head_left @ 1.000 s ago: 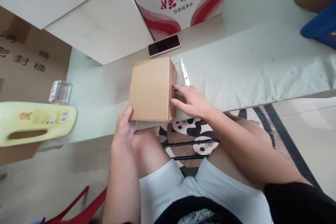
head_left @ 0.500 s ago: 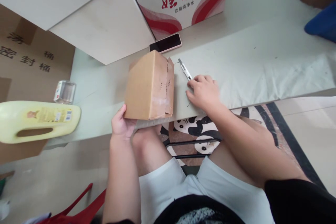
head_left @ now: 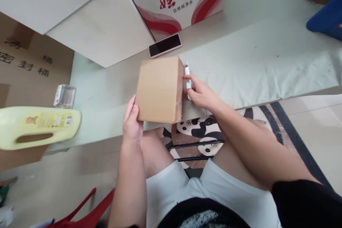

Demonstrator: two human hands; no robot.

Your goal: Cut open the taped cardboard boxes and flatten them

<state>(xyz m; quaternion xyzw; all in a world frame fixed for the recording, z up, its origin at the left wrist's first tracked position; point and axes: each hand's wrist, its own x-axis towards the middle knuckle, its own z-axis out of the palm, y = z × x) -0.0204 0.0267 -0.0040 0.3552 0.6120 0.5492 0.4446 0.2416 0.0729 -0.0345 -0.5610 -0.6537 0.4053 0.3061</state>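
Observation:
A small brown cardboard box (head_left: 158,91) stands near the front edge of the table, its taped side turned to the right. My left hand (head_left: 133,121) grips the box at its lower left corner, thumb on the near face. Just right of the box is a white utility knife (head_left: 188,84), tip pointing away from me. The fingers of my right hand (head_left: 199,92) are closed round the knife, the index fingertip close to the box's right side. A black-screened phone (head_left: 165,45) lies behind the box.
Large white cartons (head_left: 98,25) and a red-and-white carton (head_left: 179,3) stand at the back. On the left are a yellow jug (head_left: 60,119), a small clear container (head_left: 65,96) and a brown carton (head_left: 34,78). Something blue (head_left: 327,17) is at the right edge of the pale tablecloth (head_left: 256,60).
The box has turned and shifted right, showing less of its taped side. My left hand moved right with it. My right hand has moved slightly left, taking hold of the knife, now more upright in view.

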